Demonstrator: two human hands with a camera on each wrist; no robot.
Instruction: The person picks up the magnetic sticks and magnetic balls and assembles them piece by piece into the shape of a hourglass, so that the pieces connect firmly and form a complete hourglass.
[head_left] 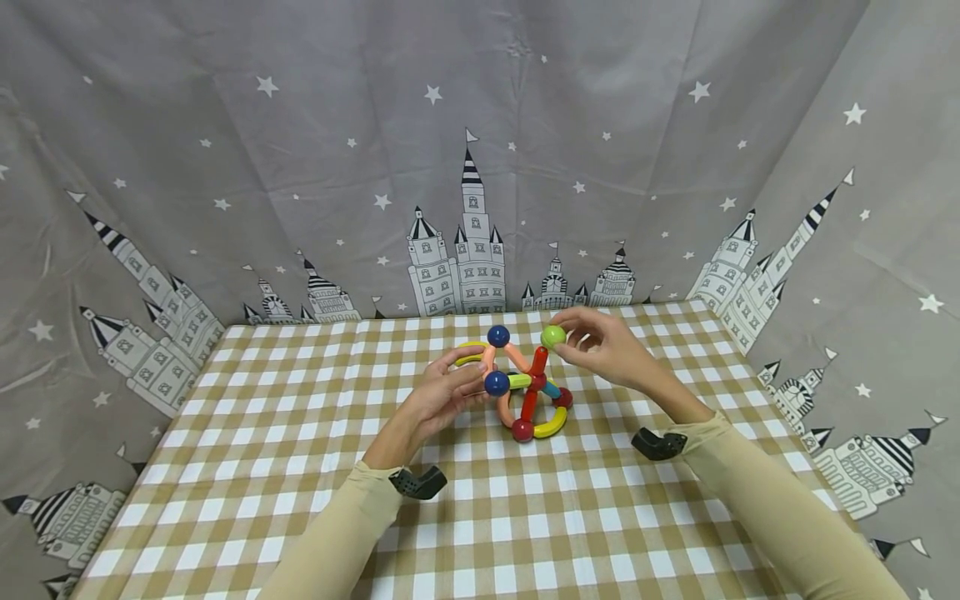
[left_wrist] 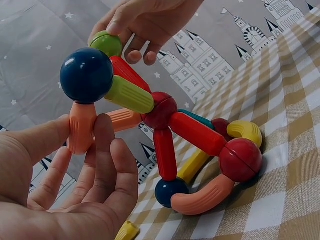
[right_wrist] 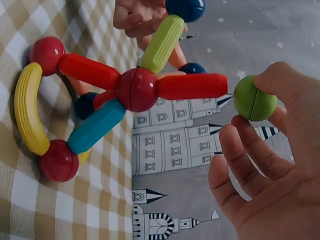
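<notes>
A magnetic ball-and-rod model stands on the table, its red centre ball (right_wrist: 137,90) joining several rods. My left hand (head_left: 435,398) pinches a short peach rod (left_wrist: 82,125) between thumb and fingers, just under a dark blue ball (left_wrist: 86,76). That ball caps a lime rod (right_wrist: 163,44) from the centre. My right hand (head_left: 611,348) holds a green ball (right_wrist: 255,98) by its fingertips. A narrow gap shows between it and the free end of a red rod (right_wrist: 192,86). Below, red balls, a yellow curved rod (right_wrist: 28,109) and a peach curved rod (left_wrist: 202,196) form the base.
A yellow curved piece (head_left: 470,350) lies behind my left hand. A brown-and-white checked cloth (head_left: 285,500) covers the table. Behind it hangs a grey curtain (head_left: 315,125) printed with castles and stars.
</notes>
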